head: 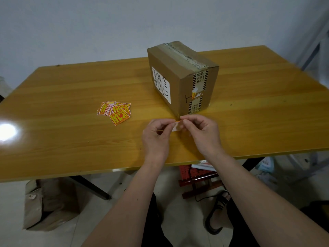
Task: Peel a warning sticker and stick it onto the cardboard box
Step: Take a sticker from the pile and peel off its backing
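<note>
The box [181, 77] stands sealed near the middle of the surface [71, 86], toward its far edge, one corner turned at me. Tape [187, 56] runs along its top and down the right-hand face; a white label [161, 84] sits on the left-hand face. Its flaps are shut, so I cannot tell what is inside.

I hold one sticker [176, 125] just in front of that near corner, above the surface and closer to the near edge than the far one. My left hand [156, 136] pinches its left side between thumb and fingers [167, 123], and my right hand [203, 132] pinches its right side the same way; both sets of fingers are closed on it. The sticker lies roughly flat, its long axis running left to right between my hands, parallel to the near edge. I see a pale underside and a thin orange rim at the top; my fingers hide the rest, so I cannot tell whether the backing is parting.

A loose pile [115, 111] of red and yellow warning stickers lies on the surface to the left of the box, well apart from my hands, printed faces up and fanned over one another.
</note>
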`<state>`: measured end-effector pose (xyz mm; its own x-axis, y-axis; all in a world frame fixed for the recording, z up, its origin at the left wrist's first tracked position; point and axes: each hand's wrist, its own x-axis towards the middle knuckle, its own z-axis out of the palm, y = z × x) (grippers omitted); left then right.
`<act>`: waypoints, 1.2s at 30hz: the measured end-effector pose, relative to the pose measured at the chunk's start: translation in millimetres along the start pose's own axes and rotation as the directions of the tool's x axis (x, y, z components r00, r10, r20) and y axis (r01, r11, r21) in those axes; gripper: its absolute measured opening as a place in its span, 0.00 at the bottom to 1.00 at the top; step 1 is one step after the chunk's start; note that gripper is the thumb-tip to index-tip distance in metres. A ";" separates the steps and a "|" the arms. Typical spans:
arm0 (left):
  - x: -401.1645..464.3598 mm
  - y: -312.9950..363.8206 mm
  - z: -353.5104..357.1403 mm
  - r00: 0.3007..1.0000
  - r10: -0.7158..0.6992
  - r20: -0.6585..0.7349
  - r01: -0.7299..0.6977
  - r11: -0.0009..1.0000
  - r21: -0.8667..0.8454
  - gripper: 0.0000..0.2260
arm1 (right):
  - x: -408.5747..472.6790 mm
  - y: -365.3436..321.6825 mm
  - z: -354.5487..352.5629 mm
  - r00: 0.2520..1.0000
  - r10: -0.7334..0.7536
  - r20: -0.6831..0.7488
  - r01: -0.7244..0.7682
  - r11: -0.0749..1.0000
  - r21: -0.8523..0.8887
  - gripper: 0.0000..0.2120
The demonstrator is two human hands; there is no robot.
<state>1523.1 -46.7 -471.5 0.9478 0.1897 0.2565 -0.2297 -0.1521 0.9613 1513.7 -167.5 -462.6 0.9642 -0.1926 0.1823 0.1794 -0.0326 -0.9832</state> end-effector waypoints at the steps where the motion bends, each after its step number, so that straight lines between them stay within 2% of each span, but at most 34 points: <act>1: 0.2 0.0 -0.2 1.000 -0.007 -0.004 0.007 1.000 -0.013 0.13 | 0.7 0.7 0.2 1.000 0.006 -0.011 -0.006 1.000 0.002 0.06; 6: 1.1 -0.3 -1.5 0.998 -0.058 0.004 0.058 0.996 -0.071 0.13 | 3.0 4.4 -0.5 0.998 0.032 -0.049 -0.034 0.999 -0.029 0.07; 10: 0.3 0.7 -1.4 0.999 -0.043 -0.023 0.043 0.999 -0.019 0.13 | 2.0 6.3 -0.9 0.996 -0.006 -0.087 0.001 0.998 -0.064 0.11; 14: 0.1 3.0 -2.2 1.000 0.005 -0.011 -0.005 0.997 0.073 0.14 | 0.8 9.3 1.7 0.988 -0.043 -0.151 0.021 0.989 -0.145 0.07; 18: -2.7 5.3 -0.4 1.000 0.004 0.008 -0.005 1.000 0.016 0.14 | 0.0 9.1 0.3 0.986 -0.107 -0.132 0.078 0.975 -0.209 0.06; 25: -4.5 -1.1 1.2 0.995 -0.097 0.011 0.097 0.995 -0.017 0.15 | -0.1 9.7 -0.4 0.982 -0.019 -0.189 0.001 0.996 -0.094 0.10; 28: -4.1 -1.3 1.6 0.996 -0.093 0.010 0.093 0.996 0.016 0.14 | -0.5 8.8 0.6 0.985 -0.004 -0.173 -0.007 0.998 -0.063 0.11; 32: -4.7 0.9 2.7 0.992 -0.118 0.035 0.118 0.993 -0.019 0.15 | -1.9 11.3 1.4 0.995 -0.070 -0.070 0.060 0.988 -0.140 0.11; 36: -5.0 -0.8 2.6 0.997 -0.070 0.013 0.071 0.997 -0.028 0.13 | -2.5 11.0 0.8 0.996 -0.093 -0.014 0.090 0.986 -0.143 0.10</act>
<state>1519.0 -50.0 -473.8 0.9644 0.1872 0.1871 -0.1685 -0.1107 0.9795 1513.4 -166.7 -473.9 0.9404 -0.2025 0.2731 0.2359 -0.1900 -0.9530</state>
